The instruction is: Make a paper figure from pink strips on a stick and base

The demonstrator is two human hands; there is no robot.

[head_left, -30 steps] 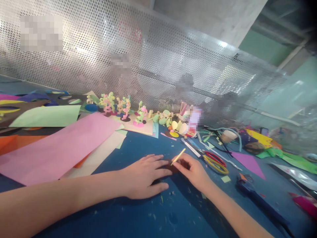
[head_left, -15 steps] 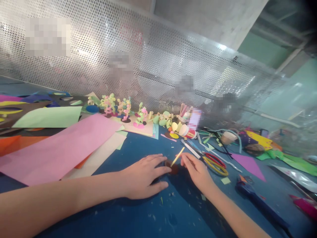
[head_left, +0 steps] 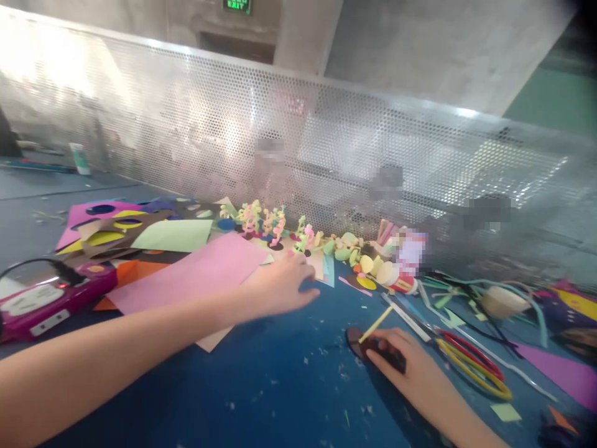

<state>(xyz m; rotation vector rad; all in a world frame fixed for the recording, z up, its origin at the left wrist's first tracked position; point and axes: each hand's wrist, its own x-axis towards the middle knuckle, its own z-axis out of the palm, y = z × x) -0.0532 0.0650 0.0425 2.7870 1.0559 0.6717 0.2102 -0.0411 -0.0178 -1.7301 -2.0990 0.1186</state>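
My right hand (head_left: 410, 367) is at the right edge of a dark brown disc (head_left: 353, 342) on the blue table, thumb and fingers closed about its edge. A thin pale yellow strip (head_left: 377, 323) stands tilted on the disc. My left hand (head_left: 284, 286) reaches over a pink sheet (head_left: 196, 270), fingers apart and slightly bent, holding nothing that I can see. Beyond it stand small pastel figures (head_left: 277, 225) made of curled pieces, some on round bases. Scissors with red and yellow handles (head_left: 476, 367) lie right of my right hand.
A red-and-white tub (head_left: 403, 281) lies near yellow and green discs (head_left: 368, 264). Coloured sheets (head_left: 175, 235) are piled at left, near a magenta power strip (head_left: 56, 302). A paper cup (head_left: 504, 302) and cords are at right. A perforated metal screen (head_left: 186, 118) runs behind.
My left hand has left the disc and moved forward towards the figures. My right hand has gone from beside the yellow strip down to the disc's edge. The view has turned left.
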